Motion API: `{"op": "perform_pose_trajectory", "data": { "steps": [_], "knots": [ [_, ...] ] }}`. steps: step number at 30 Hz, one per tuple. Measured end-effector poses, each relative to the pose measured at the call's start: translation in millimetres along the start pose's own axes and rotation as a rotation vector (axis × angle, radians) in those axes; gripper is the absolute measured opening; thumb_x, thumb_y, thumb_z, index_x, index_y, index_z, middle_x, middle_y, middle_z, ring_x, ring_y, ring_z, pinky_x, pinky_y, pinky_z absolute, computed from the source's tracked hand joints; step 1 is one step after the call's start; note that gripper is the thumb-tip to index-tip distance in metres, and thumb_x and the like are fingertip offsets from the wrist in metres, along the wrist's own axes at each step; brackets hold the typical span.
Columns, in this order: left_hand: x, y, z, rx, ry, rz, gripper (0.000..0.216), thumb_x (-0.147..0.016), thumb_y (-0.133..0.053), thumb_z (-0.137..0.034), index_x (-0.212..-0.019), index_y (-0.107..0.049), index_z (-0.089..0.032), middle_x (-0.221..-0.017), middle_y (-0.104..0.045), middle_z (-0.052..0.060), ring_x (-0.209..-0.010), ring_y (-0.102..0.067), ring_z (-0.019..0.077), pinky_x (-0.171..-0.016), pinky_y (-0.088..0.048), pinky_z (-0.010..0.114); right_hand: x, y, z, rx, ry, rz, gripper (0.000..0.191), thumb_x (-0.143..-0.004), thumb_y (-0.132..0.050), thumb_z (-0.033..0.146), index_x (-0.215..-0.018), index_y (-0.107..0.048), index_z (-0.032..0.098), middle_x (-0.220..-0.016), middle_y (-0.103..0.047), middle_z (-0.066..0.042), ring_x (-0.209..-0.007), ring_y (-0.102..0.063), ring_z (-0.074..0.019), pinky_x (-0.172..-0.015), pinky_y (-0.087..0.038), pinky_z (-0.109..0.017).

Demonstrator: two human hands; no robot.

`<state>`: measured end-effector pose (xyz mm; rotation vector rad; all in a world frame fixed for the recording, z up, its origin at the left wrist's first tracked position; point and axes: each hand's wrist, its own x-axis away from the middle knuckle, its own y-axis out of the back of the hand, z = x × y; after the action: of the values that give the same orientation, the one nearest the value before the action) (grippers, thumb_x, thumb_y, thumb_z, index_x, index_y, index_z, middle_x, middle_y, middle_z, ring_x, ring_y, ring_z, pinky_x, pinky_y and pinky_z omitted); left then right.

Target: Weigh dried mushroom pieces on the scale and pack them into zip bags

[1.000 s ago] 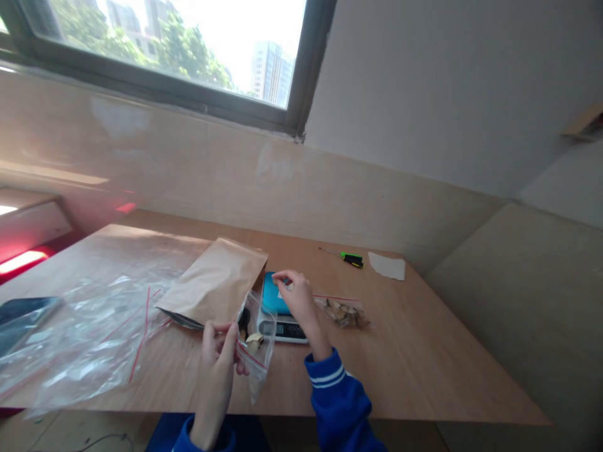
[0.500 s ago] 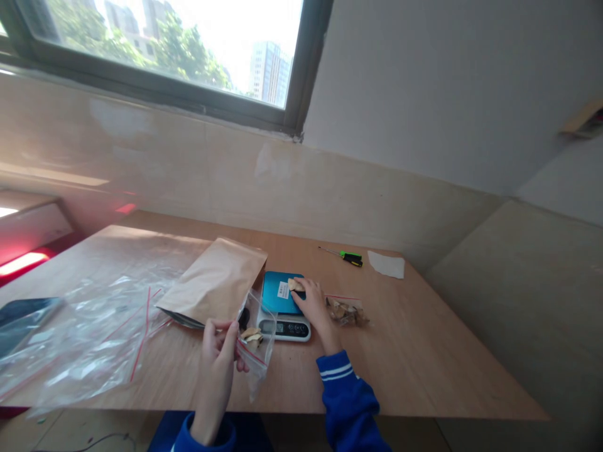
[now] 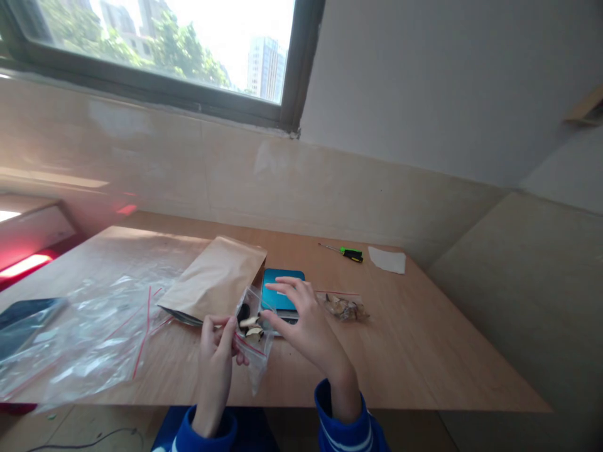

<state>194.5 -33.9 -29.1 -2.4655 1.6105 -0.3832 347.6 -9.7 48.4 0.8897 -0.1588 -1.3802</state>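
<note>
My left hand [image 3: 217, 355] pinches the edge of a clear zip bag [image 3: 259, 363] with a red seal line, above the table's near side. Pale and dark dried slices [image 3: 253, 329], possibly mushroom, show at the bag. My right hand [image 3: 308, 326] hovers just right of it, fingers spread, with nothing seen in its grasp. Behind that hand stands a small digital scale with a blue top [image 3: 285, 274]; the hand covers most of its front and display. To the right lies another zip bag of brown dried pieces [image 3: 347, 307].
A brown kraft pouch [image 3: 214, 276] lies left of the scale. Several clear bags [image 3: 108, 339] spread over the table's left side, beside a dark flat device [image 3: 23, 323]. Toward the back lie a green-and-black screwdriver [image 3: 351, 253] and a white paper scrap [image 3: 389, 260].
My right hand has left the scale's top and come nearer, to the bag, opening its fingers. The pale slice it held is out of its grasp; another pale slice shows at the bag.
</note>
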Motion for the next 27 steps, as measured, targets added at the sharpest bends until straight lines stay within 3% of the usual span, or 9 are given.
{"op": "perform_pose_trajectory", "data": {
  "steps": [6,9,12,15,18,20,22,27],
  "knots": [
    [0.2,0.5,0.6,0.045,0.002,0.017,0.04,-0.071,-0.07,-0.05,-0.081,-0.045,-0.021,-0.05,-0.051,-0.009,-0.036,-0.047,0.0086,-0.035,-0.038,0.019,38.4,-5.4,-9.1,-0.146,-0.157,-0.058,0.035,-0.092,-0.054,0.044,-0.123,-0.059,0.029,-0.13,-0.057,-0.006,-0.123,-0.052,-0.0234,-0.106,-0.042,-0.04],
    [5.0,-5.0,0.4,0.092,0.016,0.0,0.041,-0.071,-0.071,-0.05,-0.086,-0.047,-0.02,-0.055,-0.055,-0.008,-0.043,-0.051,0.0087,-0.042,-0.043,0.019,57.3,-12.6,-12.9,-0.216,-0.28,0.037,0.063,-0.084,-0.063,0.051,-0.139,-0.044,0.028,-0.141,-0.05,-0.01,-0.125,-0.053,-0.0272,-0.103,-0.046,-0.043],
    [13.3,-10.8,-0.2,0.148,0.047,0.025,0.042,-0.073,-0.071,-0.05,-0.092,-0.048,-0.02,-0.064,-0.059,-0.006,-0.055,-0.058,0.0103,-0.052,-0.049,0.021,62.9,-20.6,-7.7,-0.295,-0.321,0.136,0.088,-0.075,-0.073,0.049,-0.149,-0.029,0.029,-0.152,-0.038,-0.009,-0.136,-0.043,-0.0282,-0.109,-0.041,-0.045],
    [20.7,-13.2,-1.9,0.189,0.048,0.113,0.04,-0.076,-0.07,-0.047,-0.095,-0.047,-0.021,-0.07,-0.062,-0.004,-0.063,-0.062,0.0124,-0.062,-0.052,0.025,56.3,-25.3,-2.3,-0.379,-0.304,0.061,0.065,-0.084,-0.066,0.043,-0.143,-0.042,0.028,-0.144,-0.051,-0.007,-0.131,-0.049,-0.0253,-0.108,-0.042,-0.041],
    [24.0,-11.5,-6.4,0.171,0.004,0.209,0.039,-0.079,-0.066,-0.047,-0.1,-0.047,-0.021,-0.071,-0.065,-0.002,-0.065,-0.063,0.0143,-0.069,-0.053,0.03,50.2,-26.0,-2.3,-0.435,-0.267,0.004,0.037,-0.091,-0.058,0.042,-0.123,-0.063,0.025,-0.121,-0.068,-0.006,-0.112,-0.064,-0.0242,-0.097,-0.05,-0.036],
    [22.9,-8.6,-9.3,0.12,-0.054,0.249,0.04,-0.081,-0.064,-0.049,-0.103,-0.049,-0.019,-0.07,-0.064,-0.001,-0.066,-0.062,0.0149,-0.07,-0.053,0.031,49.9,-25.6,-4.7,-0.47,-0.246,-0.027,0.03,-0.093,-0.054,0.042,-0.111,-0.069,0.023,-0.109,-0.073,-0.006,-0.102,-0.068,-0.0232,-0.09,-0.053,-0.033],
    [18.6,-4.3,-9.8,0.049,-0.13,0.22,0.04,-0.08,-0.064,-0.051,-0.101,-0.053,-0.018,-0.075,-0.065,0.001,-0.07,-0.062,0.0155,-0.071,-0.053,0.031,51.7,-25.0,-7.8,-0.486,-0.237,-0.081,0.03,-0.093,-0.053,0.043,-0.102,-0.072,0.022,-0.101,-0.075,-0.006,-0.096,-0.07,-0.0231,-0.086,-0.054,-0.031],
    [-2.0,11.4,-0.9,-0.083,-0.207,-0.025,0.049,-0.07,-0.071,-0.056,-0.102,-0.058,-0.02,-0.101,-0.065,0.005,-0.092,-0.063,0.0198,-0.079,-0.051,0.031,55.4,-20.2,-12.3,-0.565,-0.231,-0.134,0.032,-0.093,-0.052,0.046,-0.096,-0.073,0.021,-0.096,-0.075,-0.007,-0.09,-0.07,-0.0223,-0.076,-0.054,-0.027]
  ]
}}
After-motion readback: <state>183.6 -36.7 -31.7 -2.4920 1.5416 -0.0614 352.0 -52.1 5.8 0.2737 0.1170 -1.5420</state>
